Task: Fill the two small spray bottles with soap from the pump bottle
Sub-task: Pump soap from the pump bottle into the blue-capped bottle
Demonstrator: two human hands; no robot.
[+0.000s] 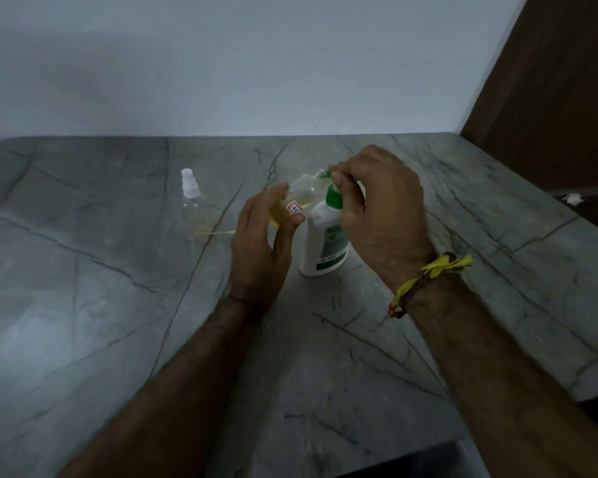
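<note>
**Filling the first small bottle at the pump spout**

The uncapped spray bottle (292,201), clear with a small red-edged label, is tilted with its open neck up against the green spout of the pump bottle (325,236); yellowish soap already pools in its lower part; the left hand (259,243) holds it off the tabletop (118,305), fingers and thumb curled round its body; the right hand (377,208) sits on top of the green pump head, fingers curled over it, apparently pressing; the white pump bottle stands upright on the tabletop just beside the left hand; the second spray bottle (193,201) stands well apart to the left, white cap on, and whether it holds any soap I cannot tell; a thin pale stick (214,232) lies at its base

Judging by this, the step in hand is pumping soap into the first bottle, roughly part full; the next move calls for keeping neck and spout aligned while pressing again, then capping it and turning to the second; a slip could spill soap
</note>
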